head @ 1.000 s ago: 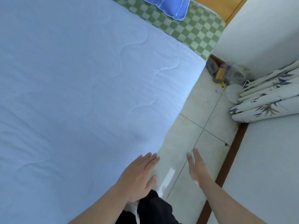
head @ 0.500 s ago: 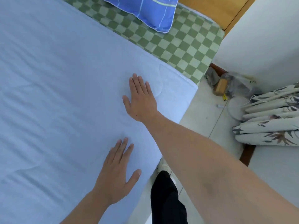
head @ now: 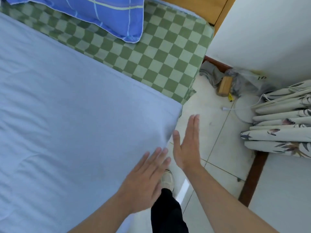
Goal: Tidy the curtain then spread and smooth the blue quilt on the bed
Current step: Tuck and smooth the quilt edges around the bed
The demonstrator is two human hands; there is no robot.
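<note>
The pale blue quilt [head: 70, 118] lies spread flat over most of the bed, its right edge hanging over the bedside. My left hand [head: 144, 179] is flat with fingers apart at that hanging edge, near the quilt's corner. My right hand [head: 186, 145] is open, palm turned toward the quilt's side, just off the bed above the floor. Neither hand holds anything. The gathered floral curtain [head: 282, 125] hangs in folds at the right by the wall.
A green checkered sheet [head: 151, 52] shows at the head of the bed under a blue pillow [head: 104, 14]. On the tiled floor [head: 212, 132] lie a wooden block [head: 224, 85], grey cloth, a plastic bag and a white cable. My leg and shoe [head: 167, 179] stand beside the bed.
Both hands have come off the top of the quilt and slid right to its hanging edge. The view has shifted toward the head of the bed.
</note>
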